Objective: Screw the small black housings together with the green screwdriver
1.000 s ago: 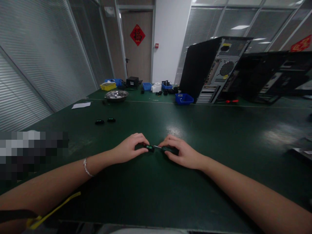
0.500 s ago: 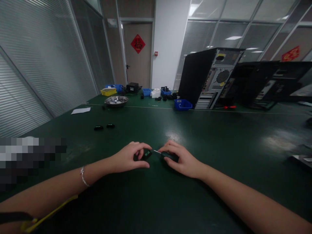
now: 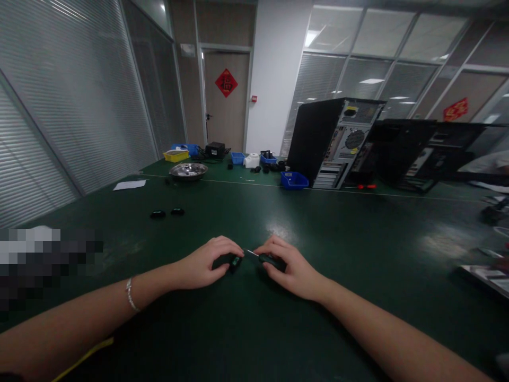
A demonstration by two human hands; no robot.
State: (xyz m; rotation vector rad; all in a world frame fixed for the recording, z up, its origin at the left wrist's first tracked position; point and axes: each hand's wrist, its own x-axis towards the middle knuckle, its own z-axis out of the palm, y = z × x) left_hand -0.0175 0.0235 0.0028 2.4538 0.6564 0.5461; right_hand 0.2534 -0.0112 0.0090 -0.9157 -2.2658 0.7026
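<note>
My left hand (image 3: 207,263) is curled round a small black part (image 3: 234,261) with a green spot, pinning it to the green table (image 3: 254,329). My right hand (image 3: 288,268) grips a small screwdriver (image 3: 267,259) with a dark handle. Its thin metal tip points left and meets the part between my two hands. Both hands rest on the table near its middle.
Two small black parts (image 3: 167,213) lie further back on the left. Behind them are a metal bowl (image 3: 188,171), a sheet of paper (image 3: 129,184), blue and yellow bins (image 3: 293,180) and open computer cases (image 3: 336,142). A red-handled tool (image 3: 366,186) lies by the cases.
My head has tilted up, so the hands sit lower in view. My left fingers have closed further over the small part, hiding more of it. The screwdriver stays at the part.
</note>
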